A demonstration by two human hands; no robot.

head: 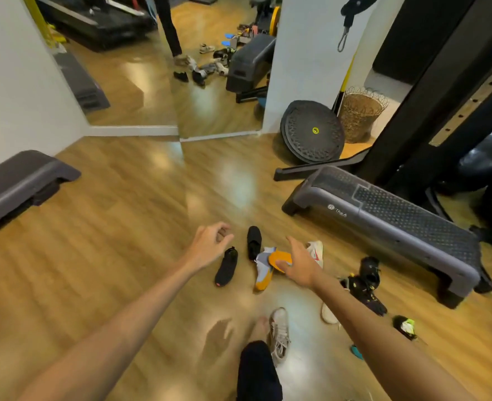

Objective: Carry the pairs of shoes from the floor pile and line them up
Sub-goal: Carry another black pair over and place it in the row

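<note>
Your left hand [210,241] hangs loosely curled, holding nothing, above a black shoe [226,267]; your right hand [299,263], fingers spread wide, reaches over the orange shoe [263,273] on the floor [109,227].

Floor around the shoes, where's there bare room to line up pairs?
Bare wood lies left of the black shoes, out to the grey step by the wall, and ahead toward the mirror. It is crowded right of the orange-soled shoe, along the step platform.
</note>
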